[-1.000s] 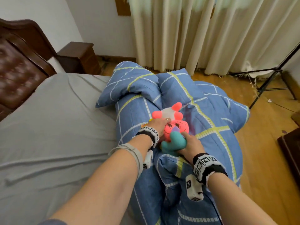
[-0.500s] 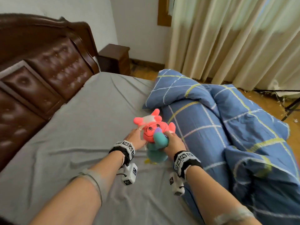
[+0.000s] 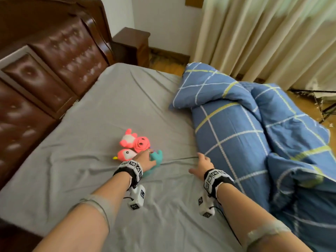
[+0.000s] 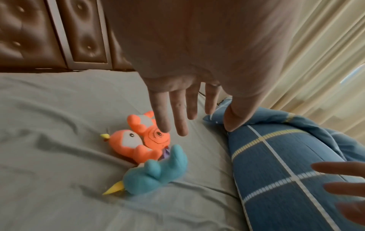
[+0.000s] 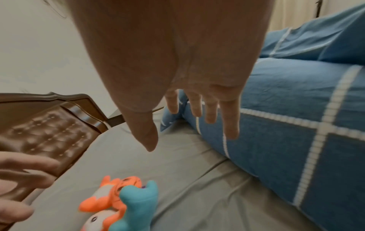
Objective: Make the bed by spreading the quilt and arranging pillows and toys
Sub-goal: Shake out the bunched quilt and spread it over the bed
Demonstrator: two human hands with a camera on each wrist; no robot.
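Three small plush toys lie in a heap on the grey bed sheet: a pink round-faced one, a pink bird-like one and a teal one. My left hand hovers just over them with straight fingers, holding nothing. My right hand is spread open above the sheet, between the toys and the bunched blue checked quilt. In the right wrist view its fingers hang straight near the quilt.
A dark brown padded headboard runs along the left. A wooden nightstand stands at the far corner. Cream curtains hang behind the quilt, with wooden floor and a black stand at the right.
Both hands carried the toys from the quilt to the bare sheet and let them go. The toys now lie on the sheet, and my right hand has drawn away to the right.
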